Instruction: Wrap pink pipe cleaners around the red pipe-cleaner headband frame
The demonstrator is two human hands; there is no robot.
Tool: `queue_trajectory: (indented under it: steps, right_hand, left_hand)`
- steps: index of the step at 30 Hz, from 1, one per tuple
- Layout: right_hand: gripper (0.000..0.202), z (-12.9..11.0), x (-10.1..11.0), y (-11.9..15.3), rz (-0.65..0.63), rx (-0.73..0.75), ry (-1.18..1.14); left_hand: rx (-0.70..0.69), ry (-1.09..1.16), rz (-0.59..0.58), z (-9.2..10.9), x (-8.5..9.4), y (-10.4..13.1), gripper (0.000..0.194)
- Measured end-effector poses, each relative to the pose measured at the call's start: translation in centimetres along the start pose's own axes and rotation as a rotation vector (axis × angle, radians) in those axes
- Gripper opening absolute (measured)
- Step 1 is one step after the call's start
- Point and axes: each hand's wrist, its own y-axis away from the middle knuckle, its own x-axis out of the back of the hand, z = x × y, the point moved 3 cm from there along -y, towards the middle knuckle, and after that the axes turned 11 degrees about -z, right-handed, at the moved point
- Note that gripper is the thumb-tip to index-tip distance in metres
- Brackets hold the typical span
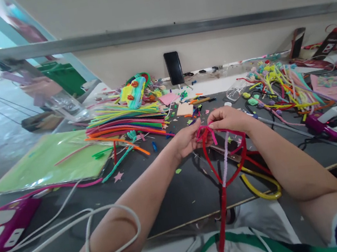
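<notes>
In front of me is a pipe cleaner figure (221, 183), with a looped red frame, a lilac strand up its middle and a red stem hanging towards my lap. At its top is a bright pink pipe cleaner (204, 130) bent into small loops. My left hand (188, 139) is closed on the pink loops from the left. From the right, my right hand (227, 120) pinches the same pink pipe cleaner between thumb and fingers. Part of the loops is hidden behind the fingers. Below my right wrist a yellow curved tube-like piece (260, 190) lies at the table edge.
Bundled coloured pipe cleaners (126, 124) lie left on a green sheet (49, 162). A phone (174, 68) leans at the back. More pipe cleaners (290, 89) are heaped right. Purple power strips (328, 124) sit at both sides; a white cable (108, 210) loops near my left forearm.
</notes>
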Motion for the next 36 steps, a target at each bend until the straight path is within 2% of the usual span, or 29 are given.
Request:
queue_trajectory:
  steps: [2, 4, 10, 12, 17, 20, 22, 25, 29, 36]
  right_hand:
    - [0.013, 0.1, 0.0, -0.1, -0.016, 0.019, 0.041]
    - [0.012, 0.3, 0.0, -0.2, -0.017, 0.022, 0.045]
    - [0.015, 0.7, 0.0, -0.2, 0.009, 0.021, -0.042]
    - [0.016, 0.7, 0.0, -0.1, 0.010, 0.023, -0.062]
    - [0.016, 0.7, -0.1, -0.2, -0.015, 0.038, -0.052]
    - [0.015, 0.8, -0.1, -0.2, -0.008, 0.035, -0.046]
    - [0.015, 0.7, 0.0, -0.1, 0.006, 0.037, -0.054]
    - [0.016, 0.4, 0.1, 0.1, 0.018, 0.055, -0.077]
    - [0.016, -0.1, 0.0, 0.2, 0.004, 0.080, -0.081]
    - [0.017, -0.6, -0.3, 0.0, -0.032, 0.153, -0.104]
  left_hand:
    - [0.053, 0.042, -0.104, -0.5, -0.5, 0.0, 0.048]
    - [0.052, 0.045, -0.147, -0.7, -0.9, 0.1, 0.048]
    - [-0.132, -0.011, -0.173, -0.7, -1.5, 0.1, 0.033]
    - [-0.154, -0.027, -0.152, -0.7, -1.4, 0.0, 0.032]
    - [-0.185, -0.093, 0.002, -0.8, -0.9, 0.0, 0.031]
    - [-0.210, -0.084, 0.030, -1.0, -0.8, -0.1, 0.030]
    - [-0.204, -0.016, -0.018, -1.4, -0.9, -0.2, 0.030]
    - [-0.125, 0.102, -0.137, -2.2, -1.1, -0.4, 0.027]
    - [-0.061, 0.118, -0.256, -3.0, -1.2, -0.3, 0.029]
    - [-0.086, 0.113, -0.542, -4.2, -2.1, -0.4, 0.060]
